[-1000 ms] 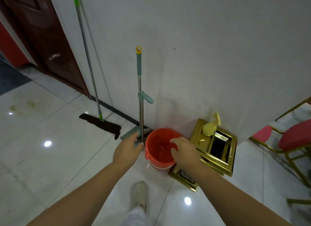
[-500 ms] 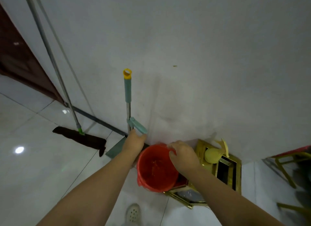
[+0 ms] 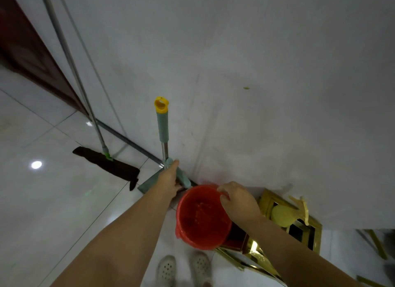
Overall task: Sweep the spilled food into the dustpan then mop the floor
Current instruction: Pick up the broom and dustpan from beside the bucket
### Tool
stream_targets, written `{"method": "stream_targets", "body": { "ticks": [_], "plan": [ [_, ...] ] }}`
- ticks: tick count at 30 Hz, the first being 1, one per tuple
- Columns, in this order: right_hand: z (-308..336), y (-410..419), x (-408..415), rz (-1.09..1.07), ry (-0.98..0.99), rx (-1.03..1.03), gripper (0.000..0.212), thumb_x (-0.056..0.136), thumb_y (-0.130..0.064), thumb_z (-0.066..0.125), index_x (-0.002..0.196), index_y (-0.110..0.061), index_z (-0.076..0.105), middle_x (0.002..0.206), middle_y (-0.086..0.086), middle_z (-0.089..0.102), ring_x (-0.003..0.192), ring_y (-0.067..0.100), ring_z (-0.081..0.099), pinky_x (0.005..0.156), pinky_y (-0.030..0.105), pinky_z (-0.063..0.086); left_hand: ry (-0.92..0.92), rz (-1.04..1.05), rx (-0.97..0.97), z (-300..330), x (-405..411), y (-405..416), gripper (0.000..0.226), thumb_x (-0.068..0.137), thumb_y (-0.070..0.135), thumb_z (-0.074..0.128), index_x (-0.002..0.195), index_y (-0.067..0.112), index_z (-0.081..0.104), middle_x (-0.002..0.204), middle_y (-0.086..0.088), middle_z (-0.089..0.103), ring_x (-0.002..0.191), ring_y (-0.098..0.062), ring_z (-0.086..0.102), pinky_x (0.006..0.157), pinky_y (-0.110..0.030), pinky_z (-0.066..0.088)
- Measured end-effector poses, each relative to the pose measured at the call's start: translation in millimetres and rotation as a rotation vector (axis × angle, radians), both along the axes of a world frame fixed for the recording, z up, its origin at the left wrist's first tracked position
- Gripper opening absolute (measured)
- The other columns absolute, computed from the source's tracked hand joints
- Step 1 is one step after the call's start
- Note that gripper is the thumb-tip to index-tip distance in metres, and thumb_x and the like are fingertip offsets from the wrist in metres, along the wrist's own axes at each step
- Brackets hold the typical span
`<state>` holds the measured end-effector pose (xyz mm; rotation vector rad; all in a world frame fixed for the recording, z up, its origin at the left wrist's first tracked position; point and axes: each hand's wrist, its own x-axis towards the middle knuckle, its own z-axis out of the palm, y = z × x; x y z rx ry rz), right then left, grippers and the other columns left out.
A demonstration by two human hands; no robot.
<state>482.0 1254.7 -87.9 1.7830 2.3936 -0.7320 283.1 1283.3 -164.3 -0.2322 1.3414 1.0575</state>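
A long-handled dustpan stands against the white wall; it has a green grip with a yellow cap [image 3: 161, 124] and a grey-green pan [image 3: 149, 183] on the floor. My left hand [image 3: 170, 181] is closed around its lower shaft at the green clip. My right hand [image 3: 237, 200] pinches the far rim of a red bucket [image 3: 201, 220] just right of the dustpan. A flat mop with a dark cloth head [image 3: 106, 165] and a metal shaft [image 3: 70, 58] leans on the wall to the left. No spilled food shows.
A gold-coloured box [image 3: 314, 233] with a pale yellow object [image 3: 284, 216] on it lies against the wall, right of the bucket. A dark brown door [image 3: 27, 51] is at far left. My two white shoes [image 3: 183, 269] stand on glossy white tiles. Gold chair legs [image 3: 378, 246] are at the right edge.
I have come closer to the wall. My left hand rose from the dustpan's foot to the shaft at the clip. My right hand slid to the bucket's far rim.
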Motion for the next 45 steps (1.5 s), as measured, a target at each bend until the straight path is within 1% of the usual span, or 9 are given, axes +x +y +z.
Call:
{"method": "stream_targets", "body": {
  "ticks": [10,14,21,26,30,34,38,41,45],
  "plan": [
    [2,27,-53,0.330,0.054,-0.041,0.031,0.093,-0.020,0.050,0.120,-0.019,0.065,0.119,0.000,0.062,0.109,0.015,0.056,0.088,0.019,0.038,0.366,0.079,-0.109,0,-23,-83,0.050,0.093,0.053,0.046,0.076,0.007,0.057,0.064,-0.011,0.061,0.056,-0.023,0.062,0.054,-0.033,0.056],
    [13,18,-74,0.450,0.154,-0.129,0.033,0.093,-0.015,0.051,0.124,-0.018,0.063,0.122,0.000,0.062,0.110,0.013,0.058,0.086,0.014,0.037,0.478,0.163,-0.105,15,-12,-120,0.054,0.094,0.053,0.043,0.069,0.007,0.058,0.054,-0.005,0.059,0.042,-0.014,0.051,0.038,-0.021,0.041],
    [35,-33,-131,0.656,0.336,-0.284,0.030,0.097,-0.021,0.046,0.121,-0.015,0.062,0.105,0.005,0.068,0.091,0.017,0.064,0.077,0.022,0.048,0.575,0.324,-0.127,43,16,-197,0.053,0.096,0.053,0.035,0.066,0.013,0.054,0.050,0.001,0.050,0.044,-0.015,0.045,0.046,-0.025,0.040],
    [68,-97,-179,0.365,0.366,-0.919,0.033,0.097,-0.033,0.040,0.114,-0.008,0.055,0.066,0.013,0.068,0.055,0.020,0.066,0.063,0.032,0.057,0.680,0.420,-0.197,62,29,-249,0.055,0.098,0.051,0.031,0.074,0.010,0.059,0.062,-0.004,0.055,0.059,-0.021,0.050,0.063,-0.033,0.045],
    [91,-145,-200,0.203,0.243,-1.310,0.064,0.088,-0.057,0.050,0.119,-0.001,0.046,0.065,0.020,0.069,0.055,0.027,0.069,0.053,0.032,0.058,0.739,0.441,-0.277,72,38,-289,0.052,0.099,0.050,0.027,0.076,0.010,0.053,0.069,-0.006,0.055,0.057,-0.016,0.049,0.064,-0.030,0.046],
    [108,-189,-213,0.156,0.088,-1.483,0.077,0.087,-0.048,0.060,0.129,0.012,0.035,0.078,0.023,0.065,0.052,0.027,0.067,0.048,0.029,0.058,0.731,0.555,-0.301,86,38,-327,0.056,0.097,0.053,0.029,0.078,0.007,0.054,0.078,-0.012,0.056,0.065,-0.020,0.052,0.067,-0.032,0.046],
    [116,-235,-227,0.109,0.145,-1.532,0.059,0.090,-0.031,0.063,0.125,0.009,0.037,0.099,0.029,0.049,0.066,0.024,0.062,0.051,0.028,0.059,0.602,0.733,-0.211,97,32,-372,0.064,0.095,0.057,0.034,0.097,-0.001,0.062,0.092,-0.018,0.061,0.083,-0.030,0.061,0.082,-0.041,0.052],
    [121,-274,-233,0.153,0.161,-1.531,0.046,0.094,-0.025,0.059,0.119,0.008,0.042,0.096,0.029,0.050,0.064,0.021,0.059,0.048,0.025,0.058,0.519,0.872,-0.134,105,28,-406,0.053,0.094,0.056,0.038,0.088,0.006,0.055,0.072,-0.009,0.049,0.060,-0.018,0.046,0.058,-0.030,0.041],
    [127,-322,-239,0.203,0.195,-1.551,0.023,0.098,-0.019,0.051,0.098,0.005,0.049,0.094,0.030,0.050,0.067,0.019,0.056,0.046,0.022,0.055,0.482,1.002,-0.024,115,15,-449,0.043,0.097,0.046,0.042,0.107,0.005,0.051,0.077,-0.021,0.052,0.064,-0.024,0.048,0.054,-0.027,0.044]
  ]
}}
